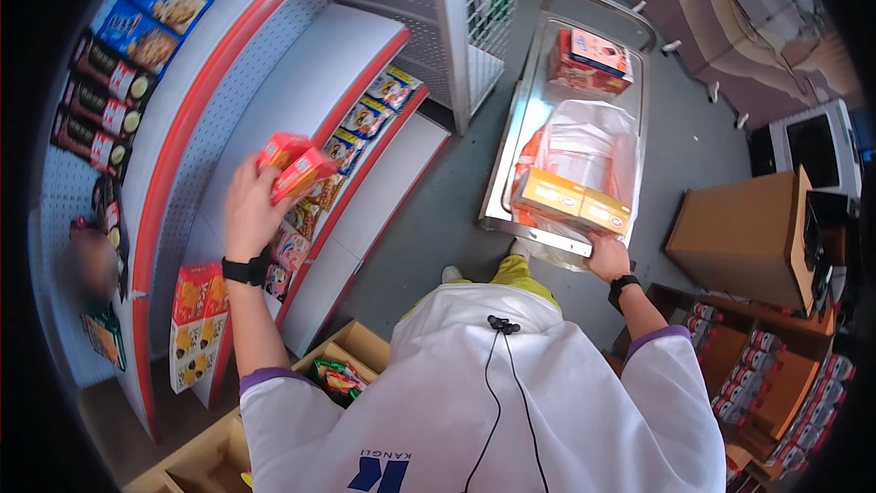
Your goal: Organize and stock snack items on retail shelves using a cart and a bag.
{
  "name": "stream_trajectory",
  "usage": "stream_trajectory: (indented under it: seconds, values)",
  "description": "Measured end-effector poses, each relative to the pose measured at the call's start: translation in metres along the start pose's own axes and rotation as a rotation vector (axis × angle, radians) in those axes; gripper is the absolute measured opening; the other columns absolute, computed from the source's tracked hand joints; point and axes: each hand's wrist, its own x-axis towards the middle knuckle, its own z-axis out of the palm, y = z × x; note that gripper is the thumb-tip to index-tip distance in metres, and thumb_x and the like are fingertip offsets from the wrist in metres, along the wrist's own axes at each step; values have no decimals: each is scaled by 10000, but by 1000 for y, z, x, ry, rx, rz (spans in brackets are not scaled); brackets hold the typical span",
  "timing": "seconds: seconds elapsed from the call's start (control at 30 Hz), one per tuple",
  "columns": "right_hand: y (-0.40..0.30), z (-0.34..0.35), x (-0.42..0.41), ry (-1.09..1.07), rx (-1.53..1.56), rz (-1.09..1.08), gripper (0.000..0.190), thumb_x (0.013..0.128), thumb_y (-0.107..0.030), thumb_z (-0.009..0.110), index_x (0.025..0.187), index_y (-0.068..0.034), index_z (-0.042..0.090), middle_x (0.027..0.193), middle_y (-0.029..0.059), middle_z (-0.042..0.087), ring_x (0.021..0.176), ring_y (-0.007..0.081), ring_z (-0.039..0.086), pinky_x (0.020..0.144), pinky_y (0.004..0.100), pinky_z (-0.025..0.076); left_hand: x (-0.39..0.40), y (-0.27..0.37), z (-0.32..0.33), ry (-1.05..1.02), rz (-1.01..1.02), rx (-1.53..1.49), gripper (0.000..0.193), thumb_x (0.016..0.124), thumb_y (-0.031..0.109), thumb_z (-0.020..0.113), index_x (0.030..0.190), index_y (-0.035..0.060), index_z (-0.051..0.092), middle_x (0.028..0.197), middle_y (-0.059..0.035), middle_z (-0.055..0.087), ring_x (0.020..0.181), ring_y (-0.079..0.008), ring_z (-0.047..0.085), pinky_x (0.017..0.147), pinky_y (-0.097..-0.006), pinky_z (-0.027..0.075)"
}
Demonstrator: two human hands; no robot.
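Observation:
Over the shelving at the left, my left hand [252,209] grips a pair of small red snack boxes [295,168], slightly blurred. They are in front of a bare white shelf board [321,55]. My right hand [608,257] is at the near end of a metal platform cart [496,202], against the lower edge of yellow boxes [571,200]. Its fingertips are partly hidden, so whether it grips the cart's edge or a box is unclear. The yellow boxes lie on a translucent plastic bag [582,130] with red packaging inside.
Red and pink boxes [592,61] sit at the cart's far end. Bagged snacks [366,116] line a lower shelf; red-and-white biscuit boxes [198,329] stand nearer me. Cardboard boxes [363,349] are by my left side. A brown cabinet [739,239] and bottled drinks [746,370] are at right.

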Motion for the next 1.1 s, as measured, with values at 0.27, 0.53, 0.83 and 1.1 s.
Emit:
stream_trajectory:
  seconds: [0.27,0.53,0.83,1.1]
  values:
    - [12,5,-7,102,31,-64,232,676,-204,652,881,-96,636,786,136,672,757,336,658,671,452,531,108,241,39,81,730,-319,342,699,138,715,1009,51,602,1255,-183,507,1144,-352,505,921,-429,451]
    - [17,4,-9,150,101,-134,184,697,-177,629,860,-96,611,708,118,644,694,303,654,601,431,517,140,447,158,-170,1026,-147,384,666,134,724,1033,81,627,1196,-148,505,1114,-303,512,873,-432,471]
    - [28,-2,-6,78,180,-154,204,698,-153,625,885,-74,605,743,121,646,735,283,651,631,413,522,128,501,217,-523,929,36,364,744,150,675,1102,98,632,1219,-137,506,1123,-306,520,897,-476,463]
    - [15,-10,-2,45,179,-236,273,669,-157,656,924,-65,619,753,142,654,758,324,654,655,447,524,129,444,176,-597,728,-295,391,759,235,700,1104,78,608,1169,-114,576,1166,-273,522,944,-474,434]
